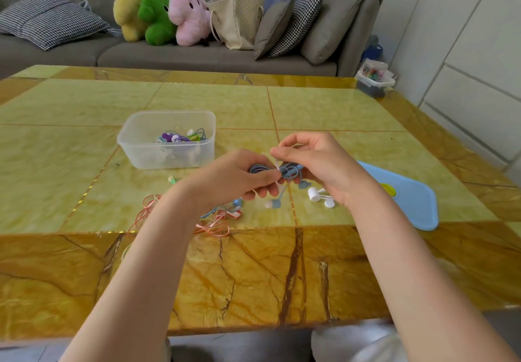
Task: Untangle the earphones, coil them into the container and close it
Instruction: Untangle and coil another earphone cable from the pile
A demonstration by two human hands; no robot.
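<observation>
Head view, nearest first:

Table edge: the marble-patterned table (253,277) lay closest to you, your forearms crossing it.

Left hand: your left hand (234,178) had its fingers curled round a coiled bundle of blue earphones (284,170), held above the tabletop.

Right hand: your right hand (313,161) pinched a thin white tie (277,166) at the middle of that bundle, thumb and forefinger together; whether the other fingers also gripped the cord could not be told.

Loose items: a pink cord tangle (214,226) lay under your left wrist; white earbuds (318,195) lay just beside your right palm.

Container: the clear plastic container (135,139) stood open, ahead and to the left of your hands, with coloured earphones (180,137) already inside.

Lid: the blue lid (408,192) lay flat to the right, partly behind your right forearm.

Key relation: the bundle's long axis ran roughly left to right between your hands. The container lay on your left hand's side and nearer it, so that hand seemed better placed to carry the coil in; the lid was nearer your right.
</observation>
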